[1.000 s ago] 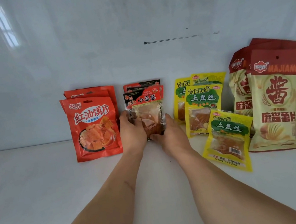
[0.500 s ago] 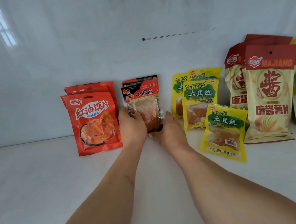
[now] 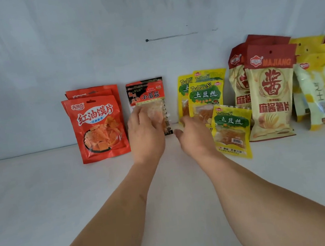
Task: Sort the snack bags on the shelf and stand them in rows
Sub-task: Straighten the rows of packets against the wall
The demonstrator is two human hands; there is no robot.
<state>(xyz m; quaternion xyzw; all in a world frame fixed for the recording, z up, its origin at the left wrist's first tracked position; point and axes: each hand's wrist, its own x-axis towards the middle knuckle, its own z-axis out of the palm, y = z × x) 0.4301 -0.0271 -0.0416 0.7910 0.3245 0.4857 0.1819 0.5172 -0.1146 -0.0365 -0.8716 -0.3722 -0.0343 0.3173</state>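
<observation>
- Already the orange-red bags (image 3: 99, 128), the black-and-red bags (image 3: 146, 95), the yellow potato-shred bags (image 3: 204, 95) and the tall sesame chip bags (image 3: 269, 93) stand grouped by kind against the wall (image 3: 80, 40) on the white shelf (image 3: 42, 205)
- Left hand (image 3: 145, 135) rests open-fingered on the front black-and-red bag; right hand (image 3: 194, 137) hovers open just beside it, holding nothing
- One front yellow bag (image 3: 232, 131) leans out of line, and the yellow-and-white bags (image 3: 322, 87) at far right look crowded, so these likely need straightening
</observation>
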